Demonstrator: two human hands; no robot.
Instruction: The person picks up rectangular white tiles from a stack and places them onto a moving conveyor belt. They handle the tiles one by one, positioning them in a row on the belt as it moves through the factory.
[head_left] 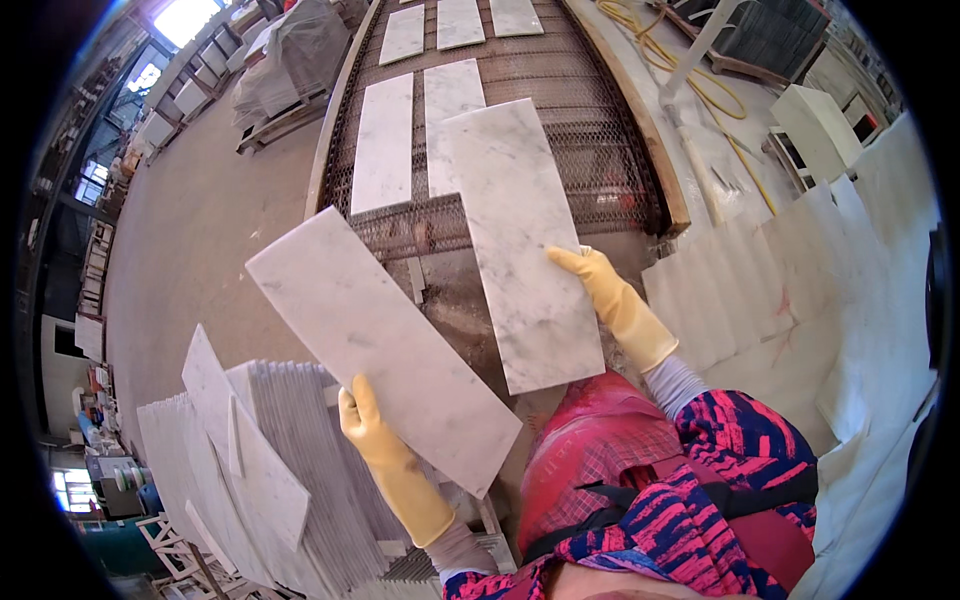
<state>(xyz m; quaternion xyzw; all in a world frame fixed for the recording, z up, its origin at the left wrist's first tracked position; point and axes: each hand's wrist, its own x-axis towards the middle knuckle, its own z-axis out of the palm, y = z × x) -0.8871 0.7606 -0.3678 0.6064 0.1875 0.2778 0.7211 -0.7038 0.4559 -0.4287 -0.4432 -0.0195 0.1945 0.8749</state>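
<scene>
A yellow rubber glove covers my left hand (375,430), which grips the left edge of a white marble tile (390,340) with grey veins, held at a slant. My right hand (605,290), gloved the same way, clasps the right edge of a second marble tile (525,250); its thumb lies on the face and its other fingers are hidden behind. This second tile is nearly upright in the view, and its far end overlaps a tile (455,90) on the mesh conveyor (600,130). Another long tile (383,145) lies on the conveyor at left.
Farther up the conveyor lie several more tiles (460,22). At my left, a dense stack of thin tiles (300,450) stands with loose pieces (250,450) leaning on it. Pale sheeting (780,310) spreads at right, and a yellow hose (735,150) trails over the floor.
</scene>
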